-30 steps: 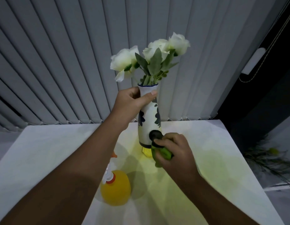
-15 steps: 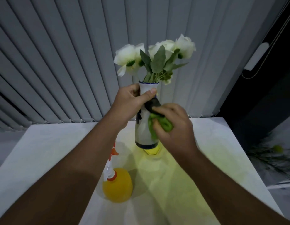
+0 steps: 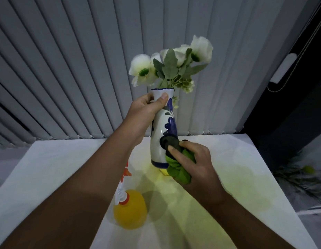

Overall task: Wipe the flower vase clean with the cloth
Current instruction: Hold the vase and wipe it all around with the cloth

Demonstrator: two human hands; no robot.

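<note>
Half a sec. ago the cloth (image 3: pixel 177 168) was high on the vase (image 3: pixel 162 123), just under the neck. Now it is down on the lower body again, near the blue band at the foot, as it was one sec. ago. So the wiping goes up and down on this same near-right side. I judge the task is in the middle: this side gets good strokes, but the back and the part under the upper hand are prob. not wiped yet.

The left hand (image 3: pixel 143 109) grips the neck, w/ the thumb laid across the front just under the rim and the other fingers round the back. The right hand (image 3: pixel 195 159) has its fingers curled round the bunched green cloth and presses its dark end on the vase.

The vase stands nearly upright over the white table (image 3: pixel 48 168), a bit tilted. I cannot tell if its foot touches the table.

Containers: the vase holds white flowers (image 3: pixel 174 63) w/ grey-green leaves; water inside cannot be seen. A spray bottle (image 3: pixel 130 209) stands near, in front-left of the vase, its round body filled w/ orange-yellow liquid.
</note>
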